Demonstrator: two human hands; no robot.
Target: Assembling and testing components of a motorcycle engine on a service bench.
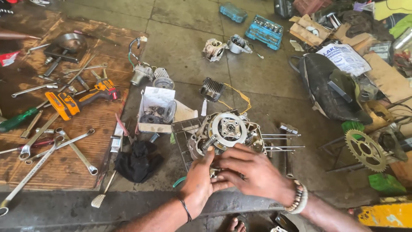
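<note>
Grey metal engine block (225,133), clutch plate uppermost, on concrete floor (193,47) at frame centre, inside wire tray (182,129). Left hand (198,182) at 6 o'clock of block, thumb and fingers pinched against lower edge of clutch plate; whether anything gripped, cannot tell. Right hand (251,172) at 5 o'clock of block, fingers spread flat, touching left hand and block's lower rim; nothing seen held. Beaded bracelet on right wrist, thin band on left. Long studs (281,141) projecting from block toward 3 o'clock. Finned cylinder (211,89) at 12 o'clock of block, yellow gasket (240,98) just beside. Open cardboard box (156,109) of small parts at 10 o'clock. Black rag (137,161) at 8 o'clock. Wooden board (77,150) at 9 o'clock, carrying spanners (56,148), orange-handled pliers (79,99), green-handled screwdriver (19,119). Sprocket (365,150) at 3 o'clock, well apart. Blue socket case (264,31) at 1 o'clock, far.
</note>
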